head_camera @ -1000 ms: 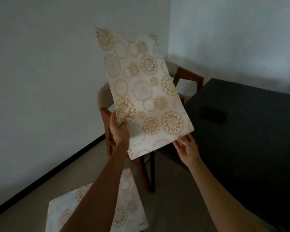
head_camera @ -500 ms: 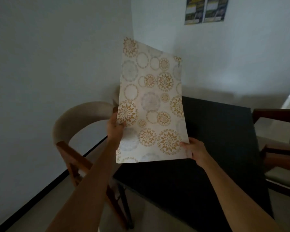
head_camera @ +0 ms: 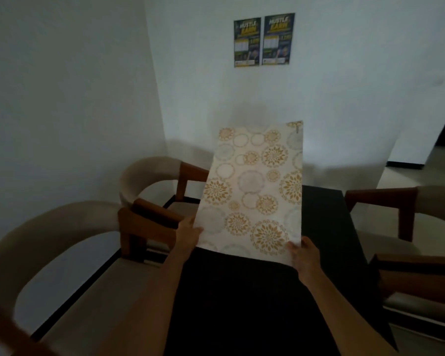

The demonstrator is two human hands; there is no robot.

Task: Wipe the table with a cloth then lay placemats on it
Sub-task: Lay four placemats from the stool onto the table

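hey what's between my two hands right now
The placemat's near edge spans from the left hand to the right hand, above the table, in the head view.

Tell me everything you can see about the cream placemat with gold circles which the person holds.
The cream rectangular placemat with gold and grey floral circles looks thin and fairly stiff, like plastic or coated paper. It is held tilted above the dark table, long side pointing away, far end raised toward the wall. The left hand grips its near left edge; the right hand grips its near right corner. A small mark sits at its far right corner. It does not lie on the table yet.
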